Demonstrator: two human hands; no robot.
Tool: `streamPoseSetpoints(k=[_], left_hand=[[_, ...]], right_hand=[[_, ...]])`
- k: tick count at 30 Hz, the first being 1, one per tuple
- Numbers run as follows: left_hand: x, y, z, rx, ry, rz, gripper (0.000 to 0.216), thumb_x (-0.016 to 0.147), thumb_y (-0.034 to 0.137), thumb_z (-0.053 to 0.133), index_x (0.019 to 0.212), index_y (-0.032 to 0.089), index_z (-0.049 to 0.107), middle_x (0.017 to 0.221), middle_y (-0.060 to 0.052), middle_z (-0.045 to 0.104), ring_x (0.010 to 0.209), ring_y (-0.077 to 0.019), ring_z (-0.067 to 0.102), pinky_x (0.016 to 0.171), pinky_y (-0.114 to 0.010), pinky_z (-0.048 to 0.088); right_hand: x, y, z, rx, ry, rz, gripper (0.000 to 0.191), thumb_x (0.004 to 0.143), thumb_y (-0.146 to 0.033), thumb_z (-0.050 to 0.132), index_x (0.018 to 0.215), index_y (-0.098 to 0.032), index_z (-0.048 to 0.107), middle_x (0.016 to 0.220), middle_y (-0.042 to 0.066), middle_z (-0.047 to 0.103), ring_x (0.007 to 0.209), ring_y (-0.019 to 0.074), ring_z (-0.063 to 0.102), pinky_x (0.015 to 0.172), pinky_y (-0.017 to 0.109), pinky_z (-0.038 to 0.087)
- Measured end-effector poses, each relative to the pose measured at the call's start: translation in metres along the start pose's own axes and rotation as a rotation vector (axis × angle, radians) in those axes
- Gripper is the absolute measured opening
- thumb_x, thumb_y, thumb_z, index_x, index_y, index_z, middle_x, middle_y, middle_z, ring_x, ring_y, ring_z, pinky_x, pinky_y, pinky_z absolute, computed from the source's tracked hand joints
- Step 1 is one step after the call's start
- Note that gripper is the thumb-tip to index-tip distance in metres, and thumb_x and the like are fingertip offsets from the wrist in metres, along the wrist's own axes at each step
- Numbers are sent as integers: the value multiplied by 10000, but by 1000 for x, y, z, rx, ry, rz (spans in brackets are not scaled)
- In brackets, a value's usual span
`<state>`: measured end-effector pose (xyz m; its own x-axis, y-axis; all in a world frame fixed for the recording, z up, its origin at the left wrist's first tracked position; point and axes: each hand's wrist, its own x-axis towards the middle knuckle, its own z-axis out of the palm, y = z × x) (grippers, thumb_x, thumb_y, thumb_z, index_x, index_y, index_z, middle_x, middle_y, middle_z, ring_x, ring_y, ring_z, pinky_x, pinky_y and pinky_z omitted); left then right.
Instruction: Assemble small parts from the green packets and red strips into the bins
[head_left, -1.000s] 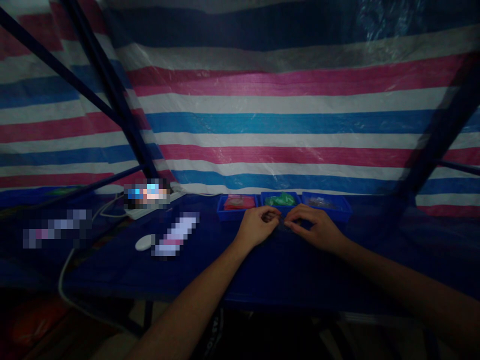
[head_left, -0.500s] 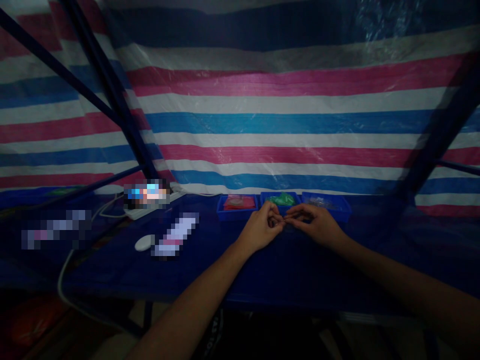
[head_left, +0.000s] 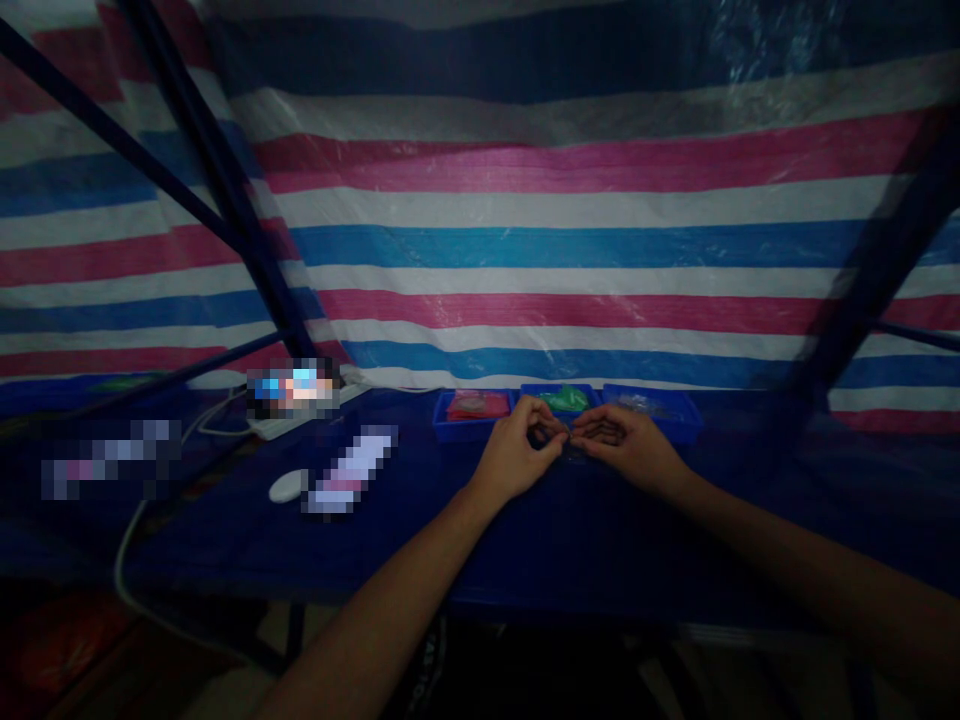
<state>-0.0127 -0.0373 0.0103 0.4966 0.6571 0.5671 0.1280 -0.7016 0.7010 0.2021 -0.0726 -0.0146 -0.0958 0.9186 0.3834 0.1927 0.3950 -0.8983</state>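
Note:
My left hand [head_left: 517, 450] and my right hand [head_left: 637, 450] face each other close above the blue table, fingertips almost meeting. Both are closed in a pinch with the fingers curled. A small, clear, see-through piece [head_left: 574, 446] shows faintly between the fingertips; it is too dark and small to name. Just behind the hands stand three blue trays. The left tray [head_left: 456, 431] holds pink-red packets [head_left: 478, 404]. Bright green plastic [head_left: 568, 398] lies in the middle tray, partly behind my left hand. Clear plastic pieces [head_left: 645, 404] fill part of the right tray [head_left: 686, 425].
On the left of the table [head_left: 525, 560] lie a white round object [head_left: 289, 486] and a blurred-out phone-like shape [head_left: 351, 470]. Behind them is a white power strip [head_left: 285, 422] with cables. Dark metal poles [head_left: 225, 200] and a striped plastic sheet [head_left: 570, 240] stand behind.
The hands stay in nearly the same place. My fingertips have drawn slightly apart, and the right-hand fingers have curled closer together.

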Motion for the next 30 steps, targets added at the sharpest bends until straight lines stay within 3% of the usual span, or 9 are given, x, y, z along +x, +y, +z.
streamPoseSetpoints(k=[10, 15, 20, 24, 27, 30], left_hand=[[3, -5, 0, -64, -39, 5, 338, 902, 258, 724, 1159, 206, 511, 969, -37, 759, 839, -171, 717, 806, -320, 551], [2, -1, -4, 45, -7, 7, 411, 945, 404, 679, 1268, 202, 524, 1050, -70, 733, 893, -185, 708, 794, -324, 559], [0, 0, -16, 401, -62, 81, 285, 1028, 432, 518, 1071, 188, 658, 1033, -74, 714, 992, -219, 673, 922, -386, 526], [-2, -10, -20, 586, -200, 72, 307, 989, 452, 576, 1038, 180, 709, 1035, -86, 719, 1005, -241, 665, 934, -397, 524], [-4, -17, -20, 652, -276, 65, 381, 949, 503, 621, 1119, 177, 721, 1096, -103, 724, 1047, -258, 662, 955, -410, 520], [-5, -20, -20, 659, -313, 75, 418, 928, 531, 643, 1159, 192, 722, 1140, -96, 721, 1079, -261, 656, 983, -417, 511]], right_hand=[[-1, -4, 2, 58, -15, 18, 356, 748, -397, 859, 988, -217, 666, 940, 44, 756, 886, 204, 746, 862, 378, 603], [2, -6, -1, -24, 14, -32, 327, 786, -431, 820, 984, -217, 672, 935, 46, 746, 861, 202, 731, 803, 355, 603], [9, -10, -27, -333, 205, -155, 252, 860, -441, 749, 1007, -238, 723, 984, 58, 760, 873, 230, 727, 796, 379, 586], [16, -15, -66, -730, 325, -289, 214, 940, -380, 646, 1092, -259, 737, 1010, 55, 753, 824, 224, 700, 769, 384, 565], [21, -10, -94, -985, 331, -374, 215, 956, -309, 595, 1095, -235, 741, 1025, 81, 737, 974, 266, 677, 892, 420, 536], [25, 2, -111, -1172, 267, -346, 221, 951, -302, 577, 1052, -215, 753, 1032, 106, 728, 1034, 298, 653, 933, 445, 513]])
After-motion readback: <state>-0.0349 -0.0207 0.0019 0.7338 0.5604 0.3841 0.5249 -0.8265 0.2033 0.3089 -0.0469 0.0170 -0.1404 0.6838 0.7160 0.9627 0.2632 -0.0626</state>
